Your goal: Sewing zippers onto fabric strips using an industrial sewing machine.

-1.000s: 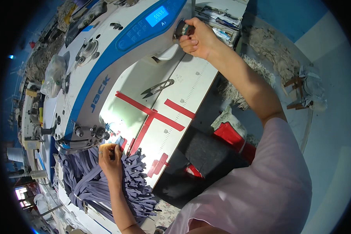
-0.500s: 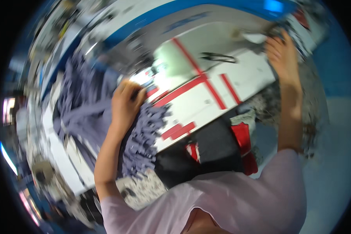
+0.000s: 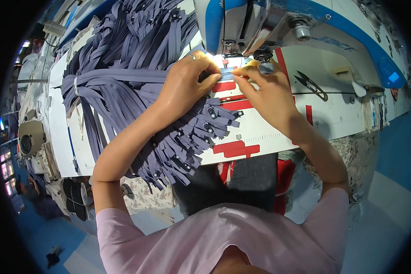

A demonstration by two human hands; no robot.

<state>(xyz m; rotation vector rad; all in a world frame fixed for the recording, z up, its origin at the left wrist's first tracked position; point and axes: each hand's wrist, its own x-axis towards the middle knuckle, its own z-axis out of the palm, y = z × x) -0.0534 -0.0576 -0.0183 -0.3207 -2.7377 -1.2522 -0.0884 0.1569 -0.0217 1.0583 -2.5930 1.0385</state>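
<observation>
My left hand [image 3: 187, 82] and my right hand [image 3: 267, 93] meet under the head of a white and blue sewing machine [image 3: 278, 20]. Both pinch a short blue-grey zipper strip [image 3: 226, 73] lying flat on the lit bed by the needle. A ring shows on my left hand. A big heap of purple-grey zipper strips [image 3: 123, 68] lies to the left, and more strips [image 3: 187, 141] hang over the table's front edge below my left wrist.
Black thread snips [image 3: 311, 85] lie on the white table [image 3: 333, 118] to the right, which carries red tape marks [image 3: 235, 148]. A blue lit display [image 3: 392, 76] sits on the machine's right end. Dark and red cloth [image 3: 251, 176] hangs below the table front.
My right hand has come down from the machine's far right end to the needle. My left hand stays at the strips. The view has swung so the machine head is now straight ahead.
</observation>
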